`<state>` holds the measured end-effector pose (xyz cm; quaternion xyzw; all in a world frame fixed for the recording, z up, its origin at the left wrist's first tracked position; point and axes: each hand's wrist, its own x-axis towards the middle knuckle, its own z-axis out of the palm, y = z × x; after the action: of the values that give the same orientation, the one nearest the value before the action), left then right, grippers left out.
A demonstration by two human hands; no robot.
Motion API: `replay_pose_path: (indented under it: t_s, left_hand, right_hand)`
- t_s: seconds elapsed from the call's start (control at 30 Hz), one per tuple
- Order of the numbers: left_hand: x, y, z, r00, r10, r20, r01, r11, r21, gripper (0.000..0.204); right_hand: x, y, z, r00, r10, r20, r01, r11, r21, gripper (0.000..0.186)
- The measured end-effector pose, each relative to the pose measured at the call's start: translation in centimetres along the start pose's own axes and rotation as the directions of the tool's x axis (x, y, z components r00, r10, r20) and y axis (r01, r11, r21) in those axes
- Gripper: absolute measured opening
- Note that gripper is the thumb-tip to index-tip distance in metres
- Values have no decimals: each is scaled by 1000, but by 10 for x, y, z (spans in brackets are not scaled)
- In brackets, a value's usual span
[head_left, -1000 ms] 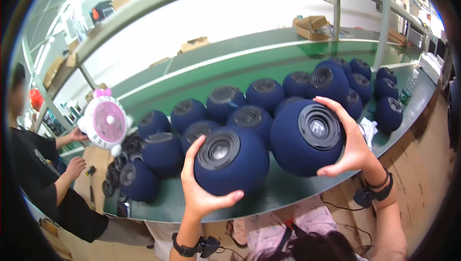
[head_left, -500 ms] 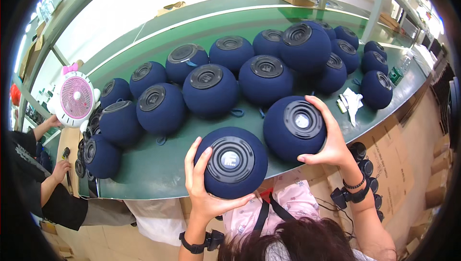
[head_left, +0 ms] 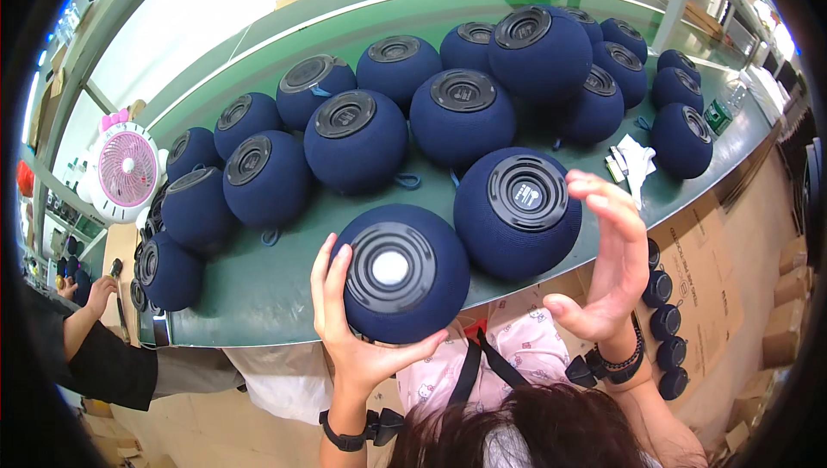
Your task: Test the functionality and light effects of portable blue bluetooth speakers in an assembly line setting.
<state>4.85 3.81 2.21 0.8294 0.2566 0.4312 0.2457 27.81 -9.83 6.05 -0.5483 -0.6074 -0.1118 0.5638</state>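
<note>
My left hand (head_left: pixel 353 356) cups a navy fabric-covered ball-shaped speaker (head_left: pixel 444 287) at the table's near edge, fingers on its left side and thumb beneath. The speaker's black ringed face, with a bright round centre, points up. To its right stands a second navy ball speaker (head_left: pixel 482 227), its black ringed face tilted up. Just off that speaker's right side, my right hand (head_left: pixel 616 270) is open, fingers and thumb apart, with nothing in it. Behind these two, several similar speakers (head_left: pixel 357 153) stand in rows on the green table (head_left: pixel 301 300).
White cloth or paper (head_left: pixel 636 162) lies at the right beside a clear bottle (head_left: pixel 724 110). A pink-and-white fan (head_left: pixel 127 166) stands at the left, near a co-worker's hand (head_left: pixel 102 294). Black round parts (head_left: pixel 665 321) lie in a row below the table's right edge.
My right hand has let go of the right-hand speaker and moved off to its right. My left hand still holds its speaker. The whole view has shifted slightly.
</note>
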Motion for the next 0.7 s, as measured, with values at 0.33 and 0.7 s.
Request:
replay_pose_path:
  t_s: [0.33,0.7]
  left_hand:
    - [-33,-10,-19,672,727,-139,-582,635,509,69]
    - [-9,-11,-26,885,392,-252,-407,914,-5,123]
  right_hand:
    - [34,-28,35,777,81,624,-420,806,418,138]
    - [49,-41,67,872,-58,486,-60,973,224,102]
